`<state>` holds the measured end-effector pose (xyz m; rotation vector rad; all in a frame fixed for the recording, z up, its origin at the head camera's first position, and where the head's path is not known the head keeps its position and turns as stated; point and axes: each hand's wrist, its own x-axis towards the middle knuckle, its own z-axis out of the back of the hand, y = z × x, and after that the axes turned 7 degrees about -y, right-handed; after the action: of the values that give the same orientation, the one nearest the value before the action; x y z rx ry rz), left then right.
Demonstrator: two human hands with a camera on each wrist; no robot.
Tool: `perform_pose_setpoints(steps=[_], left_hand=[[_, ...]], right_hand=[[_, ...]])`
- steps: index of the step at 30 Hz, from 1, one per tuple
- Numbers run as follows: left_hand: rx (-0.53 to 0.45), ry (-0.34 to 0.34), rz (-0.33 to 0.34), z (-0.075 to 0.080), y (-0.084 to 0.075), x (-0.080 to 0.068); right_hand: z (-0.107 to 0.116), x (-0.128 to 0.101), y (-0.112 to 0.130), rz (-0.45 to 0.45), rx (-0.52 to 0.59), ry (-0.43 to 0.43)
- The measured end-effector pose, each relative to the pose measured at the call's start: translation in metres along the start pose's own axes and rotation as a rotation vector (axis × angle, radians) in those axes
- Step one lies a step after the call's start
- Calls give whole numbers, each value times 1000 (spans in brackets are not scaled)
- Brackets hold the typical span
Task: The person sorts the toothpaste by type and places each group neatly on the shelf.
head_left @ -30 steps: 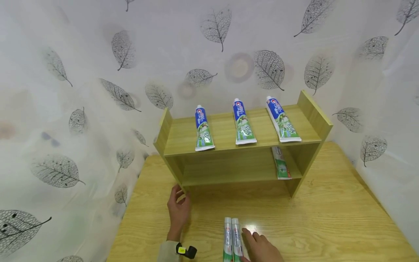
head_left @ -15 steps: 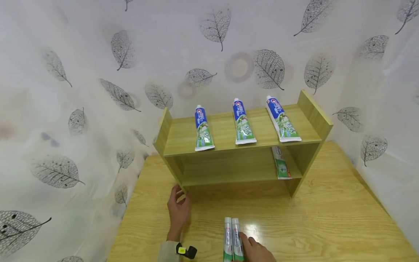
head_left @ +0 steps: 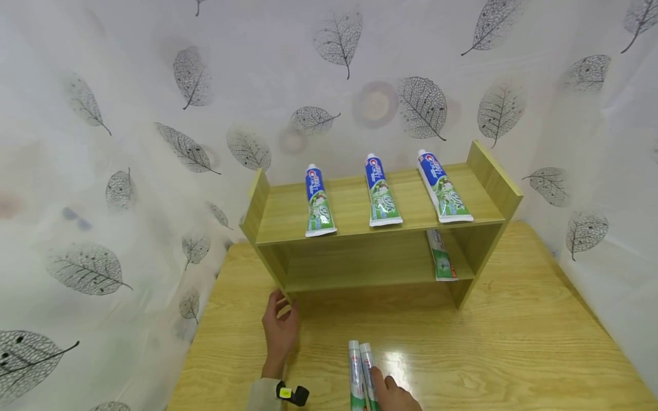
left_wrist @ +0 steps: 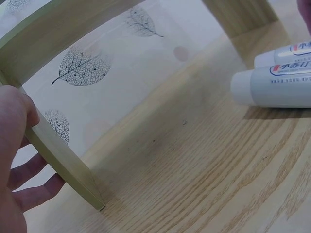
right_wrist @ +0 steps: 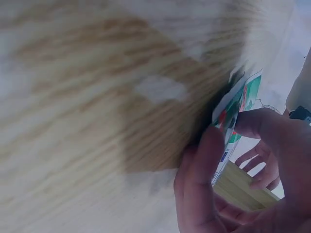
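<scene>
**Right hand takes a toothpaste tube from the pair on the table**

Two toothpaste tubes (head_left: 358, 374) lie side by side on the wooden table (head_left: 514, 354), in front of the two-tier wooden shelf (head_left: 380, 228), caps pointing toward it. The right hand (head_left: 393, 394) pinches the right-hand tube (head_left: 367, 368) of the pair; the right wrist view shows thumb and fingers (right_wrist: 201, 165) curled round its flat end. The left hand (head_left: 280, 331) grips the shelf's left side panel at its foot, thumb in front and fingers (left_wrist: 29, 182) behind the board. Three toothpaste tubes lie on the top tier (head_left: 382, 191), well apart from one another, and another tube (head_left: 441, 257) lies at the right end of the lower tier. A leaf-patterned sheet (head_left: 154, 114) hangs behind.
</scene>
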<state>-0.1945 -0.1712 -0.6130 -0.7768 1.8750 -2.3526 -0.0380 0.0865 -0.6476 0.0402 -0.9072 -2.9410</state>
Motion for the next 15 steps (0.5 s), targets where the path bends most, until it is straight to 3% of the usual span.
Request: perform_pose_setpoints(steps=[4,8,12,15], left_hand=[[-1,0,9,0,1,0],[-2,5,12,0,0,0],[-6,9,10,0,0,0],[-7,7,12,0,1,-1]], right_hand=[[-15,-5,1,-12,-76,-121],[-28,-7,-2,-10,-147,-183],[-33,-7,-5,7,-174,-208],[-31,-6,-8,22,-163,-171]])
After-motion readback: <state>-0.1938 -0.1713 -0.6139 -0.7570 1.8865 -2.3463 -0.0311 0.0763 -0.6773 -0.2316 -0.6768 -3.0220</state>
